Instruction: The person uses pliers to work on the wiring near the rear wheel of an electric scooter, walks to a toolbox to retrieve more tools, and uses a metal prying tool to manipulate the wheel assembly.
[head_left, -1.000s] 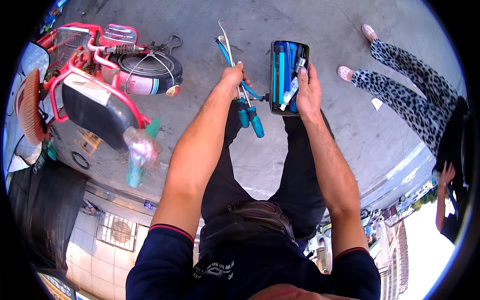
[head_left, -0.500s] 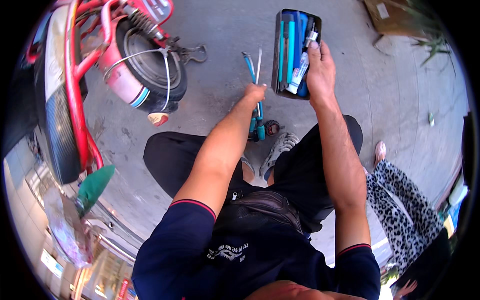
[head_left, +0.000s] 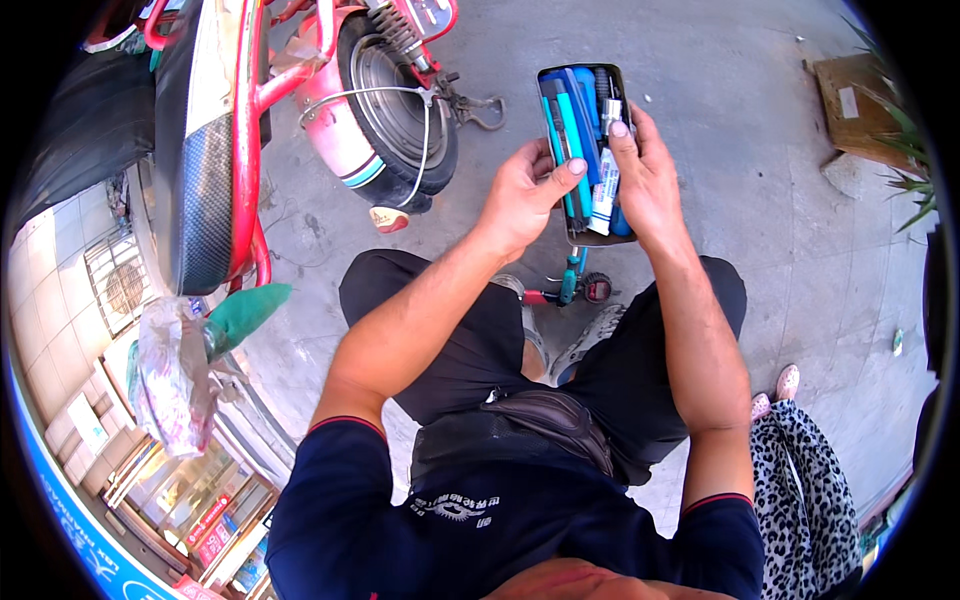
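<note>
An open dark oblong tool box (head_left: 588, 239) is held between my two hands, above the ground in front of my knees. My right hand (head_left: 648, 175) grips its right side, thumb over the rim. On the opposite side, my left hand (head_left: 525, 200) is closed round the edge, its thumb lying over the slim teal tools (head_left: 573, 130); its other fingers are partly hidden. Blue-handled tools and a white tube (head_left: 603, 195) lie inside too. Below the box, near my shoes, a teal-handled tool (head_left: 569, 285) rests on the ground beside a round dark gauge (head_left: 598, 288).
A red scooter (head_left: 247, 150) with its rear wheel (head_left: 400, 110) stands to the left. A wooden planter box (head_left: 860, 110) is at the far right. Someone in leopard-print trousers (head_left: 800, 490) is at the lower right. A plastic bag (head_left: 170, 370) hangs at the left.
My left hand has let go of the long tools near the ground and moved up to the tool box. The box sits lower and closer to me. The view has shifted left.
</note>
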